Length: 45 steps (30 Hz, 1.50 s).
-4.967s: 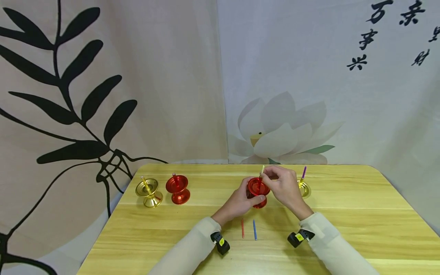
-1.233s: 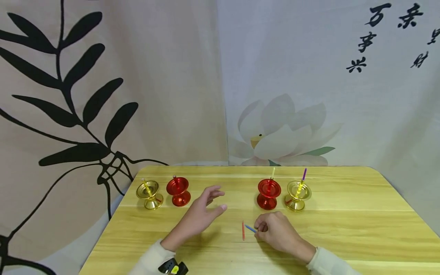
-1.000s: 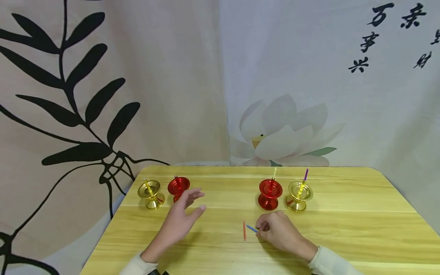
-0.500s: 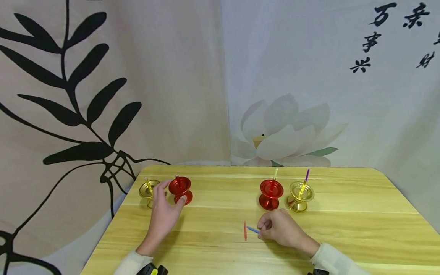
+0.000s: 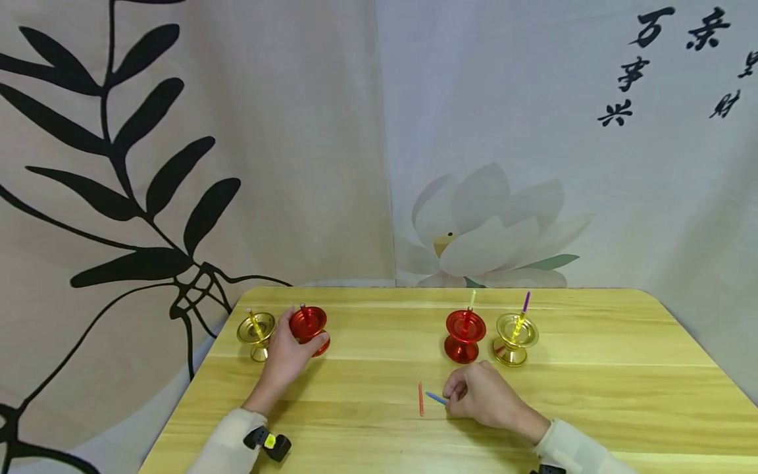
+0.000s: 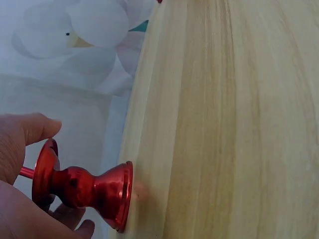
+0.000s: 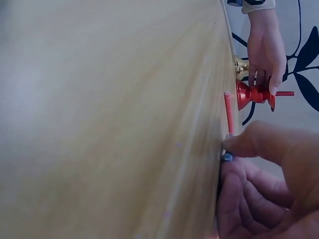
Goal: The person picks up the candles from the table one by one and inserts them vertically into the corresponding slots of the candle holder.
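Observation:
My left hand (image 5: 288,353) is round the left red candle holder (image 5: 309,320), thumb at the near side, fingers behind it. In the left wrist view this red candle holder (image 6: 79,186) stands on the table with a red stick up from its dish. My right hand (image 5: 487,397) pinches the end of a blue candle (image 5: 436,397) low over the table. Beside that lies a red candle (image 5: 421,399). In the right wrist view the blue candle (image 7: 228,157) is mostly hidden by the thumb and fingers.
A gold candle holder (image 5: 256,328) stands left of my left hand. Farther right stand another red candle holder (image 5: 464,329) with a pale yellow candle (image 5: 472,299) and a gold candle holder (image 5: 513,349) with a purple candle (image 5: 526,301). A printed curtain hangs behind the table (image 5: 622,368).
My right hand has left the right red candle holder and taken up the blue candle's end. My left hand has gone left from there to the left red candle holder and closed round it.

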{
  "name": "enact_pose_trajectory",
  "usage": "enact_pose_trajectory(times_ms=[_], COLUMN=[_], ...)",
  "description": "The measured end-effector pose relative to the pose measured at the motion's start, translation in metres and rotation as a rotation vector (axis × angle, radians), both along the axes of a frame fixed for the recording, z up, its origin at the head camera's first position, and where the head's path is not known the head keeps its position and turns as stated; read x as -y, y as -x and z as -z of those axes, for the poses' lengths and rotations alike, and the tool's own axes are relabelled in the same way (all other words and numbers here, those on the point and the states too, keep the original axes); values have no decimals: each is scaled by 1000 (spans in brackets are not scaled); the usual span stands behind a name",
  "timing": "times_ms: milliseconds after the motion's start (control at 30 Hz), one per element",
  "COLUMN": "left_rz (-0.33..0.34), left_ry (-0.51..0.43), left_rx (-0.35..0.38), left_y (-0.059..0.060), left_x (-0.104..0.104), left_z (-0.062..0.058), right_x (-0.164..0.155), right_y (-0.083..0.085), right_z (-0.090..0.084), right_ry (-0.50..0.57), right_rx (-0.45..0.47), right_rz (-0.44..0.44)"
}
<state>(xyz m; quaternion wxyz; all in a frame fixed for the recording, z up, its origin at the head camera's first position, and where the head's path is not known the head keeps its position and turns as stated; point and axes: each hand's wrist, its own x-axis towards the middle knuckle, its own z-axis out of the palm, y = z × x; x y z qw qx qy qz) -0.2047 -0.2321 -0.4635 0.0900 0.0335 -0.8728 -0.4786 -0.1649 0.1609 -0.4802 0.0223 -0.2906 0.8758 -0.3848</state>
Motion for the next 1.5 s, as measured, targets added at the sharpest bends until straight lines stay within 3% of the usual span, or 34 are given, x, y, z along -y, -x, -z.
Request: enact_pose_trajectory(times_ms=[200,500,900,1500], left_rz=[-10,35,118,245], left_ry=[-35,-85,-136,-136], left_rx=[18,34,3,-29], left_y=[2,2,8,10], left_x=[0,-7,-37,-83], left_z=[2,4,12,11], right_x=[0,2,13,29], right_y=[-1,1,4,9], right_z=[0,-3,-5,-15], right_ry=[26,53,100,198], right_rx=[-3,-20,-74,-107], right_rz=[1,21,42,91])
